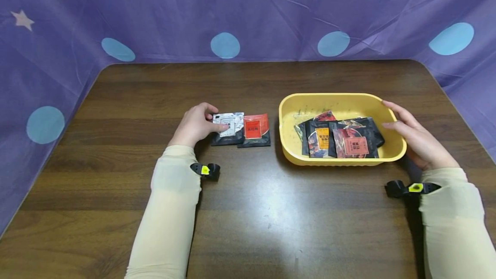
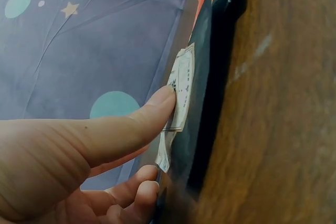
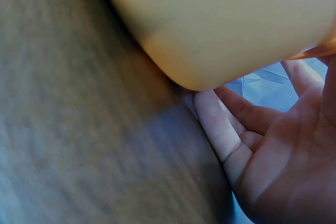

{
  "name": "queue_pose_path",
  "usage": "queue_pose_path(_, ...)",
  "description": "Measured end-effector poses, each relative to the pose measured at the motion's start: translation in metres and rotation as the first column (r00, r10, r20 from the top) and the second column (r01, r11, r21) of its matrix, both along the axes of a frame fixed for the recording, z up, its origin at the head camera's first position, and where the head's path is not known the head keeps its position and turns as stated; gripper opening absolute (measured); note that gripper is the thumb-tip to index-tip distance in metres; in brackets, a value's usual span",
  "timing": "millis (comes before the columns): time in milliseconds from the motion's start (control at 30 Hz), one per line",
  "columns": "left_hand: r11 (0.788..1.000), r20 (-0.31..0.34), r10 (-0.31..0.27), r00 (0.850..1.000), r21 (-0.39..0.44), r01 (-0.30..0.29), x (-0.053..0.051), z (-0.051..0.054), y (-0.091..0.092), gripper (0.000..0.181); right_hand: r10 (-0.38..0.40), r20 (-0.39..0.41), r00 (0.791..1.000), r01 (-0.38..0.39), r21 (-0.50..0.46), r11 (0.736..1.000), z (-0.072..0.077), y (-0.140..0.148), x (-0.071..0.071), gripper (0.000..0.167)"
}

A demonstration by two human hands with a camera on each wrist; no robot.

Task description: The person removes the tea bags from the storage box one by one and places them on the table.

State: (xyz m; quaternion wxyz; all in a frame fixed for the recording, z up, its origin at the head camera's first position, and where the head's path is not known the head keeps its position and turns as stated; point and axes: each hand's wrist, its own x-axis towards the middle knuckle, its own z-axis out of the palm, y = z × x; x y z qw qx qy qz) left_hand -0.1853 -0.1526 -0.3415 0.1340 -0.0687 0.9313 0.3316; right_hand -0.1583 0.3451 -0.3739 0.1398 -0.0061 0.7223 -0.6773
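Observation:
A white-and-black sachet (image 1: 227, 129) lies on the wooden table, beside a red-and-black sachet (image 1: 253, 130) that it touches or slightly overlaps. My left hand (image 1: 193, 125) pinches the white one at its left side. In the left wrist view, the thumb of the left hand (image 2: 113, 140) presses on its pale label, and the other fingers are curled by its edge. To the right stands a yellow plastic basket (image 1: 342, 162). My right hand (image 1: 420, 141) grips its right end, thumb over the rim and fingers outside. In the right wrist view, fingertips reach beneath the basket's lower corner (image 3: 210, 40).
Several dark sachets (image 1: 350, 139) with red, orange and pink labels lie overlapping inside the basket. A purple cloth (image 1: 255, 16) with stars and blue dots hangs behind and beside the table (image 1: 240, 227). Black straps with yellow marks are on both wrists.

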Motion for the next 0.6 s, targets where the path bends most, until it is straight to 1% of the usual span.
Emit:
queue_pose_path(100, 1.000, -0.004, -0.016, 1.000, 0.006, 0.016, 0.0007, 0.0009, -0.0017, 0.061, 0.000, 0.001, 1.000, 0.000, 0.000, 1.000, 0.0001, 0.0001, 0.0002, 0.054)
queue_pose_path(233, 1.000, -0.008, -0.023, 1.000, 0.017, 0.023, 0.0011, 0.0031, -0.0031, 0.062, 0.001, 0.000, 1.000, -0.001, -0.004, 1.000, -0.0001, 0.0004, 0.0006, 0.054)
queue_pose_path(400, 0.999, -0.011, -0.013, 1.000, 0.032, 0.013, 0.0018, 0.0062, -0.0016, 0.060, 0.002, 0.000, 1.000, -0.002, -0.017, 1.000, -0.0004, 0.0001, 0.0008, 0.054)
queue_pose_path(600, 0.999, -0.056, 0.026, 0.998, 0.043, -0.023, 0.0031, 0.0096, 0.0035, 0.052, 0.004, 0.001, 1.000, -0.004, 0.001, 1.000, 0.0008, -0.0004, 0.0004, 0.054)
